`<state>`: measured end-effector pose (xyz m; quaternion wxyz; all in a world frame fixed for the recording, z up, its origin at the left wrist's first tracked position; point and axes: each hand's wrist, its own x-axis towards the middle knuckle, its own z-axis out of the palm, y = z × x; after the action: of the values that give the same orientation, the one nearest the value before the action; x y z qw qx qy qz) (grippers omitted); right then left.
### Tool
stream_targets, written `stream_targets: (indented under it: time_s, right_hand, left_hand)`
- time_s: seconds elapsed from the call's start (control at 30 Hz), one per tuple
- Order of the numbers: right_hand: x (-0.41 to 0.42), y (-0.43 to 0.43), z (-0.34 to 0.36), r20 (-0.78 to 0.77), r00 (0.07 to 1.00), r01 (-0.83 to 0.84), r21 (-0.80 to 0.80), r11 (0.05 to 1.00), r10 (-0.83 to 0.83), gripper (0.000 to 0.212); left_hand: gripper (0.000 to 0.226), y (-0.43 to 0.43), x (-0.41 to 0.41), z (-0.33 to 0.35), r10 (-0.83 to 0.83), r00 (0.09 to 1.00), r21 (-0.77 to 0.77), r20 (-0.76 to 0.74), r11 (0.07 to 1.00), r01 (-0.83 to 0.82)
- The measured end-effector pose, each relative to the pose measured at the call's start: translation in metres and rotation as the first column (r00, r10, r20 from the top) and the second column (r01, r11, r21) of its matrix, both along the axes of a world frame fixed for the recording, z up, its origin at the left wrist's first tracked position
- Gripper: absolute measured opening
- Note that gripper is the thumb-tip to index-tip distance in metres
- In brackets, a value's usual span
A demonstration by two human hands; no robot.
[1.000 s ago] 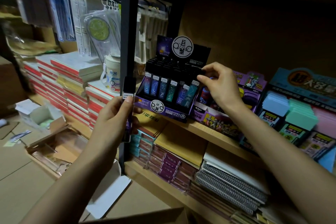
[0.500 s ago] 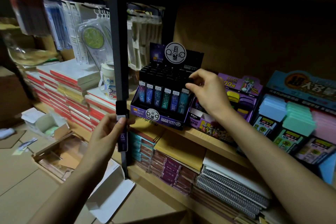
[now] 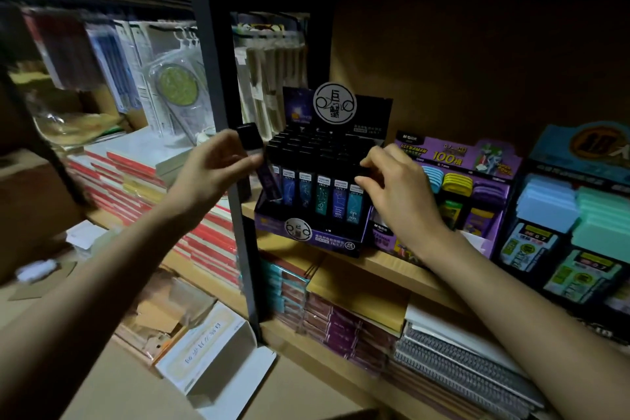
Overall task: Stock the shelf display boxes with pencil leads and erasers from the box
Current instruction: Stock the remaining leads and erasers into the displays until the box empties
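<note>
Stocking the lead display box (image 3: 306,235).
Your left hand (image 3: 211,169) grips a lead tube (image 3: 259,164) at its left edge; your right hand (image 3: 400,194) has its fingers curled on the stocked tubes (image 3: 322,196), grip unclear. Next, find an empty slot.

You show two hands, left hand (image 3: 211,174) and right hand (image 3: 399,194). You hold one tube (image 3: 250,140). Three display boxes (image 3: 327,242) sit on your shelf (image 3: 392,269); six tubes (image 3: 322,194) fill one front row.
</note>
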<state>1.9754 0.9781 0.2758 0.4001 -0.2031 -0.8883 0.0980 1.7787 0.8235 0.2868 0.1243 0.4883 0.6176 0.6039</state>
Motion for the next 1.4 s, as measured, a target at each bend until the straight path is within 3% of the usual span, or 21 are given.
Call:
stream_targets:
  time_s: [0.2,0.33,0.43,0.5,0.63,0.8,0.87,0.97,1.1,1.2,1.27,1.4]
  right_hand:
    - [-0.001,0.003,0.000,-0.034,0.999,-0.028,-0.086,0.996,0.025,0.013]
    - [0.000,0.003,-0.002,-0.083,0.996,-0.034,-0.148,0.988,0.021,0.013]
    - [0.002,0.003,-0.005,-0.114,0.993,-0.016,-0.140,0.990,0.000,0.013]
    - [0.003,0.002,-0.007,-0.105,0.994,0.024,-0.069,0.997,-0.031,0.015]
    - [0.001,0.003,-0.006,-0.021,0.991,0.131,0.143,0.981,-0.129,0.017]
    - [-0.001,0.005,-0.003,0.002,0.990,0.138,0.175,0.975,-0.140,0.016]
    - [-0.001,0.005,-0.004,-0.006,0.990,0.141,0.176,0.974,-0.142,0.016]
    - [-0.002,0.003,-0.007,-0.024,0.988,0.156,0.201,0.967,-0.154,0.018]
    - [-0.001,-0.005,-0.018,-0.089,0.968,0.249,0.349,0.903,-0.233,0.030]
    - [-0.002,-0.019,-0.032,-0.123,0.987,0.153,0.471,0.869,-0.107,0.026]
    - [-0.001,-0.025,-0.042,-0.039,0.996,0.094,0.436,0.895,-0.086,0.015]
    - [0.003,-0.028,-0.052,0.226,0.943,0.164,0.324,0.932,-0.244,0.016]
  left_hand:
    - [0.038,0.014,-0.019,0.007,-0.236,0.956,-0.244,-0.173,0.951,0.190]
    - [0.044,0.016,-0.036,0.009,-0.265,0.962,-0.337,-0.067,0.913,0.228]
    - [0.044,0.017,-0.038,0.006,-0.265,0.944,-0.395,-0.195,0.902,0.172]
    - [0.039,0.017,-0.032,-0.001,-0.200,0.925,-0.368,-0.322,0.927,0.072]
    - [0.044,0.024,-0.011,-0.027,0.080,0.907,-0.102,-0.413,0.986,-0.133]
    - [0.039,0.027,-0.003,-0.051,0.177,0.744,-0.100,-0.645,0.945,-0.312]
    - [0.035,0.027,0.001,-0.056,0.238,0.739,-0.056,-0.630,0.935,-0.349]
    - [0.051,0.030,0.010,-0.056,0.343,0.711,0.025,-0.614,0.908,-0.417]
    - [0.050,0.040,0.024,-0.066,0.327,0.657,-0.043,-0.679,0.876,-0.481]
    - [0.034,0.041,0.030,-0.072,0.362,0.679,-0.010,-0.638,0.879,-0.478]
    - [0.023,0.038,0.027,-0.072,0.309,0.657,0.015,-0.688,0.911,-0.412]
    - [0.021,0.033,0.017,-0.064,0.164,0.597,-0.034,-0.785,0.952,-0.306]
